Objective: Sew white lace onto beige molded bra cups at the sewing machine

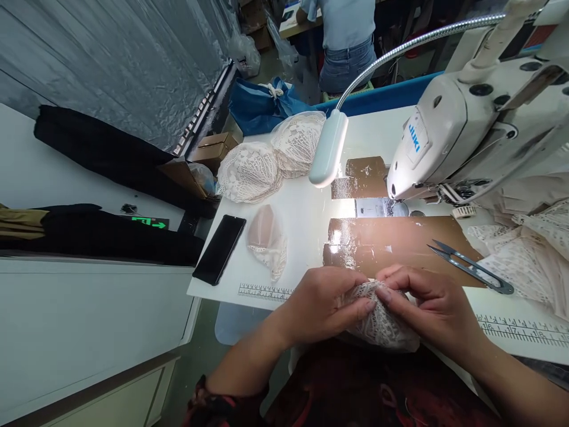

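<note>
A cream lace bra cup point(383, 323) is held at the table's front edge, close to my body. My left hand point(331, 302) pinches its upper edge from the left, thumb on top. From the right, my right hand point(427, 296) pinches the same edge, its fingertips almost meeting those of the left. What lies under the fingers is hidden. Beyond my hands stands a white sewing machine point(438, 130), with brown taped sheets point(391, 237) around its needle plate point(377, 207). Thread snips point(473, 267) lie just past my right hand.
A single lace cup point(267, 240) and a black phone point(220, 249) lie at the left. Behind them sit stacked lace cups point(251, 172). A lamp point(329, 148) hangs over the table on a bendy neck. More lace pieces point(528, 261) lie at right. Another person point(349, 41) sits beyond.
</note>
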A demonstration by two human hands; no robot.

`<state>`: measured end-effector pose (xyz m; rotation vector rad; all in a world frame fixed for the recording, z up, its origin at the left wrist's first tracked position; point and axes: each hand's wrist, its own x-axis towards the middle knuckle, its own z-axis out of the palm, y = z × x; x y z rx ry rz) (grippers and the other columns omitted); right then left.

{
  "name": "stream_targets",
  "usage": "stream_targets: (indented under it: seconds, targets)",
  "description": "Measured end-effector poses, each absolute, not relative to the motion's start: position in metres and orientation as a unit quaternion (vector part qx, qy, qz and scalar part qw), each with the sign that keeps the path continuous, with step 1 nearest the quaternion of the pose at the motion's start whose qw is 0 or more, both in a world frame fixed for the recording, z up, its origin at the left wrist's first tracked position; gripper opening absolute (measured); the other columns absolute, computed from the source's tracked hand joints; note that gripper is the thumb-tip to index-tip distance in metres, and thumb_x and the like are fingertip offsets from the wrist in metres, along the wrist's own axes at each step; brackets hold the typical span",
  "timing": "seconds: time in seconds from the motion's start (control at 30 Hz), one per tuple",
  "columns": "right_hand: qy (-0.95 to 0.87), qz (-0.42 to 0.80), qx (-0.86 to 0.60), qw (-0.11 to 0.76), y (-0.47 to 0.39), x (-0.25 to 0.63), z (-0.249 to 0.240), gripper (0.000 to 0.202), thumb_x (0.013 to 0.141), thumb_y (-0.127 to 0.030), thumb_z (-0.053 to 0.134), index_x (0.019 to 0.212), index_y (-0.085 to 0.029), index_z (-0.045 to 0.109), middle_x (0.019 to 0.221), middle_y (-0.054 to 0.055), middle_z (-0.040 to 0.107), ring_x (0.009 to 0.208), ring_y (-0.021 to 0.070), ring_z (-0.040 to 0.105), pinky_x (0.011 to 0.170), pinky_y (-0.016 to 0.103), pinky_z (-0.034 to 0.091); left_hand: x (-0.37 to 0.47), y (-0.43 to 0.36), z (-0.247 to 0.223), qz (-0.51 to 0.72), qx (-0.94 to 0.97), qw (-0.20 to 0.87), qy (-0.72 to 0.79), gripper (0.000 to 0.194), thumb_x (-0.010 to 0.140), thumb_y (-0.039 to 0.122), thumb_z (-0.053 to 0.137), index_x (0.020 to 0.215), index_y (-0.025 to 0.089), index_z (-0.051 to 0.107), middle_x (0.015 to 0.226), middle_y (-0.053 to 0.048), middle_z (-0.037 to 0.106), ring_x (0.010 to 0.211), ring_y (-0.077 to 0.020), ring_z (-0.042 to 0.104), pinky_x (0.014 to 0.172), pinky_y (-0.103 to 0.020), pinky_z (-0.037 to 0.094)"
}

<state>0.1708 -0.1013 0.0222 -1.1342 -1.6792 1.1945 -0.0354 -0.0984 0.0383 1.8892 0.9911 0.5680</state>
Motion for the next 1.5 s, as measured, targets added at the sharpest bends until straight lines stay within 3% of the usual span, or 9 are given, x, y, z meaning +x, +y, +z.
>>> stream_targets:
  seconds: [0.2, 0.4, 0.6, 0.77, 1.1, 1.2, 1.3, 1.43, 1.5]
  targets:
    - [-0.674, 0.47, -0.435, 0.368, -0.101, 0.177, 0.017, 0.018, 0.088, -0.029, 0.062, 0.072, -0.023, 0.065, 0.078, 0.002, 0.071, 0.073, 0.0157, 0.067, 0.065, 0.026, 0.051, -0.031, -0.094, 0.036, 0.249, 0.744, 0.47, 0.403, 0.022, 0.093, 0.028, 0.054, 0.094, 0.011, 0.069, 0.077, -0.004, 0.066, 0.069, -0.0119, 0.057, 0.065, -0.022, 0.042]
    - [-0.649, 0.517, -0.469, 0.303, -0.092, 0.194, 0.016, 0.022, 0.084, -0.041, 0.068, 0.099, -0.024, 0.068, 0.088, 0.002, 0.07, 0.079, 0.0162, 0.064, 0.067, 0.025, 0.05, -0.025, -0.089, 0.032, 0.282, 0.698, 0.525, 0.397, 0.021, 0.092, 0.026, 0.054, 0.089, 0.011, 0.068, 0.075, -0.003, 0.063, 0.068, -0.0113, 0.056, 0.064, -0.021, 0.043]
    - [-0.665, 0.535, -0.446, 0.27, -0.089, 0.191, 0.026, 0.025, 0.09, -0.039, 0.058, 0.075, -0.021, 0.063, 0.065, -0.003, 0.057, 0.061, 0.0108, 0.049, 0.056, 0.023, 0.039, -0.017, -0.086, 0.034, 0.286, 0.684, 0.551, 0.383, 0.023, 0.093, 0.026, 0.052, 0.083, 0.011, 0.066, 0.07, -0.001, 0.058, 0.066, -0.0097, 0.052, 0.062, -0.021, 0.041]
    - [-0.635, 0.566, -0.441, 0.287, -0.088, 0.197, 0.027, 0.026, 0.089, -0.039, 0.06, 0.072, -0.02, 0.061, 0.062, -0.004, 0.051, 0.057, 0.0095, 0.042, 0.051, 0.022, 0.032, -0.016, -0.077, 0.038, 0.298, 0.65, 0.601, 0.357, 0.019, 0.08, 0.029, 0.071, 0.086, 0.012, 0.067, 0.077, -0.002, 0.059, 0.069, -0.0108, 0.052, 0.064, -0.021, 0.042]
    - [-0.543, 0.622, -0.475, 0.304, -0.071, 0.205, 0.014, 0.032, 0.084, -0.052, 0.062, 0.081, -0.02, 0.063, 0.073, -0.001, 0.058, 0.067, 0.013, 0.052, 0.061, 0.025, 0.042, -0.002, -0.066, 0.021, 0.352, 0.351, 0.755, 0.428, 0.034, 0.067, 0.038, 0.08, 0.067, 0.013, 0.057, 0.058, 0.002, 0.053, 0.051, -0.0078, 0.047, 0.051, -0.02, 0.037]
    - [-0.549, 0.578, -0.521, 0.306, -0.067, 0.224, 0.016, 0.034, 0.081, -0.055, 0.064, 0.091, -0.022, 0.065, 0.084, 0.002, 0.065, 0.076, 0.0168, 0.059, 0.068, 0.028, 0.047, -0.026, -0.052, 0.037, 0.432, 0.371, 0.656, 0.496, 0.035, 0.065, 0.041, 0.079, 0.066, 0.015, 0.055, 0.059, 0.003, 0.055, 0.052, -0.0092, 0.049, 0.052, -0.021, 0.038]
    - [-0.597, 0.485, -0.571, 0.288, -0.064, 0.244, 0.02, 0.034, 0.082, -0.056, 0.061, 0.091, -0.024, 0.066, 0.083, 0.002, 0.067, 0.072, 0.0165, 0.059, 0.064, 0.028, 0.046, -0.043, -0.031, 0.052, 0.458, 0.551, 0.414, 0.56, 0.025, 0.078, 0.036, 0.068, 0.068, 0.016, 0.059, 0.061, 0.002, 0.056, 0.056, -0.0105, 0.05, 0.055, -0.022, 0.04]
    - [-0.679, 0.388, -0.578, 0.233, -0.053, 0.251, 0.025, 0.031, 0.088, -0.052, 0.051, 0.093, -0.027, 0.067, 0.082, 0.0, 0.069, 0.068, 0.0166, 0.059, 0.06, 0.028, 0.043, -0.013, -0.008, 0.035, 0.28, 0.82, 0.049, 0.497, 0.025, 0.088, 0.02, 0.051, 0.064, 0.016, 0.057, 0.065, -0.004, 0.058, 0.067, -0.0163, 0.054, 0.064, -0.029, 0.045]
    - [-0.718, 0.34, -0.576, 0.193, -0.044, 0.248, 0.023, 0.03, 0.09, -0.047, 0.046, 0.095, -0.028, 0.069, 0.074, 0.0, 0.069, 0.061, 0.017, 0.058, 0.056, 0.029, 0.041, 0.019, -0.005, 0.015, 0.177, 0.871, -0.021, 0.457, 0.019, 0.086, 0.014, 0.051, 0.068, 0.015, 0.059, 0.071, -0.007, 0.061, 0.074, -0.0201, 0.058, 0.067, -0.032, 0.047]
